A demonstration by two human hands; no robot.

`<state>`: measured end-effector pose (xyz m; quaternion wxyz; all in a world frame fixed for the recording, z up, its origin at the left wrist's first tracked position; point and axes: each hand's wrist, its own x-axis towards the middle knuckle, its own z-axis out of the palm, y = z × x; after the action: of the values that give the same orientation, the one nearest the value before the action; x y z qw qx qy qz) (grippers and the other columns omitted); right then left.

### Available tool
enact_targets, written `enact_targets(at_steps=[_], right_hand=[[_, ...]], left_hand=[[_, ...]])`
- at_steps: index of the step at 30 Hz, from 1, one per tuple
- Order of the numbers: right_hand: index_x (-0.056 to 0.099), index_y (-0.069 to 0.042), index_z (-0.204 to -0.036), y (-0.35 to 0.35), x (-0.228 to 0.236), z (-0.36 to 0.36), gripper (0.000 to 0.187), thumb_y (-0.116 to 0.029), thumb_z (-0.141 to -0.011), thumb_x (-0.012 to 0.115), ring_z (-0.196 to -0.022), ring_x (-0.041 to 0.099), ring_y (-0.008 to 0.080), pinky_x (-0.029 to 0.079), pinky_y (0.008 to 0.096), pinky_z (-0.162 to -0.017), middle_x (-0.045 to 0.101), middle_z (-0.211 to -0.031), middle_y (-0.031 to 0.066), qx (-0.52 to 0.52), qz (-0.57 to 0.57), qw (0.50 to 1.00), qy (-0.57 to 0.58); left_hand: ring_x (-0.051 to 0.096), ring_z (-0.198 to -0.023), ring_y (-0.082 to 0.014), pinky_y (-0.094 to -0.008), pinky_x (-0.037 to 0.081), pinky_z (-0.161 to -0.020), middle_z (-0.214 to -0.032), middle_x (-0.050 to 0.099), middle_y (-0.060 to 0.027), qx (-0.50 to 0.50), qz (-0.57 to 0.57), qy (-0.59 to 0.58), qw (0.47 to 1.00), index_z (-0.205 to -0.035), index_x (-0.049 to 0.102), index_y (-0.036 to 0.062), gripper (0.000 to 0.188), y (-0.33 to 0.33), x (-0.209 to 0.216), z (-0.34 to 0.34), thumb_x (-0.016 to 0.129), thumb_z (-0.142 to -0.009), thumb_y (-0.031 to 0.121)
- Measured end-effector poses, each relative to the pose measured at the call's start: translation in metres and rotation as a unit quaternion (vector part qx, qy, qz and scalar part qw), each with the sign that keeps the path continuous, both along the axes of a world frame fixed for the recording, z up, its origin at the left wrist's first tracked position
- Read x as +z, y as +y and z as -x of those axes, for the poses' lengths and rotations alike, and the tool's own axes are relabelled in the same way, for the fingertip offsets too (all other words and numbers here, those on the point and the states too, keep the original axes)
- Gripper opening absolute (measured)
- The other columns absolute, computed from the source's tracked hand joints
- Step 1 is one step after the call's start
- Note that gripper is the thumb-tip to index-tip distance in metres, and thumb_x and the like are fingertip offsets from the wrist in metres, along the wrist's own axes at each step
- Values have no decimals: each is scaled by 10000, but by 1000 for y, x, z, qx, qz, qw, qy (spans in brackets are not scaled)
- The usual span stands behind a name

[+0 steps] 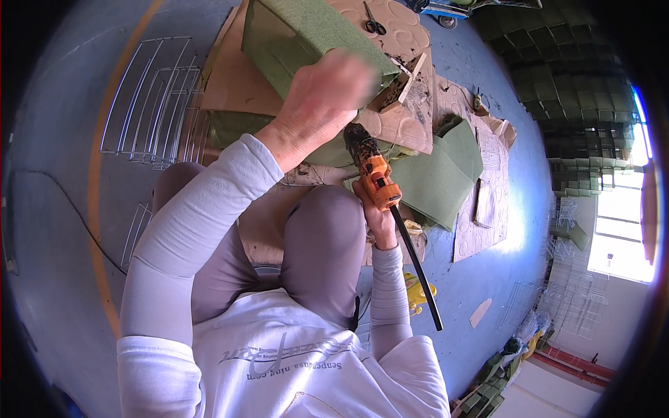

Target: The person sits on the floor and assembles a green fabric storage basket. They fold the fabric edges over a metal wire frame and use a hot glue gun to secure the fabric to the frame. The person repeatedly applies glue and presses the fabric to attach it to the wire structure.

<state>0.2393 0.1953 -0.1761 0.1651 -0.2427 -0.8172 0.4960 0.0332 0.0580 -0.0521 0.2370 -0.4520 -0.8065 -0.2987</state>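
Note:
My left hand (319,94) lies over the corner of a green fabric-covered box (296,35), its fingers bent around the edge; the fingertips are blurred. My right hand (378,212) is wrapped round an orange glue gun (376,177), below and right of the left hand. A long black glue stick (417,268) sticks out of the gun's back end. Dark residue coats the gun's nozzle, which points up toward the box corner and the left hand. A wooden strip frame (406,83) stands beside the box's right end.
Black scissors (374,26) lie on stained cardboard (334,8). Green fabric panels (442,174) rest to the right. Wire racks (150,104) stand at left. A yellow object (420,291) sits on the blue floor by my right forearm. Green pieces are stacked (557,76) at far right.

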Motion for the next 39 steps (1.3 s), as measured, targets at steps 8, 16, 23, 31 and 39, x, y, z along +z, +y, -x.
enact_targets(at_steps=[8,16,23,31,39], right_hand=[[676,-90,-1098,19,-12,-11,211,-126,-892,696,-885,620,244,493,371,-793,662,-1017,106,42,-71,993,-84],[637,-65,-1011,12,-17,-7,160,-146,-898,715,-622,494,66,399,252,-570,574,-730,-33,-22,42,998,-46],[638,-79,-981,8,-13,-2,167,-153,-875,743,-543,442,38,347,237,-501,548,-677,-58,-47,61,997,9],[638,-75,-965,6,-8,-1,168,-150,-865,750,-550,460,46,356,241,-502,558,-696,-50,-39,69,997,-7],[641,-47,-1024,12,-18,-2,228,-159,-862,755,-768,564,93,461,263,-695,638,-893,-6,-24,-14,998,60]], left_hand=[[617,-897,-252,-365,562,-723,-903,611,-59,8,6,-1,1000,-944,608,57,195,-2,0,0,701,-774,74],[619,-904,-251,-364,561,-728,-916,617,-62,11,7,1,1000,-952,616,56,195,-4,1,2,700,-777,77],[618,-898,-253,-361,558,-740,-912,612,-63,11,7,2,1000,-959,616,55,203,-6,3,2,700,-776,75],[618,-900,-257,-367,556,-742,-918,615,-66,11,0,-2,1000,-980,625,44,227,-6,4,4,704,-769,73],[619,-908,-256,-366,555,-750,-940,626,-66,14,0,0,1000,-1015,635,43,254,-7,2,4,701,-772,72]])
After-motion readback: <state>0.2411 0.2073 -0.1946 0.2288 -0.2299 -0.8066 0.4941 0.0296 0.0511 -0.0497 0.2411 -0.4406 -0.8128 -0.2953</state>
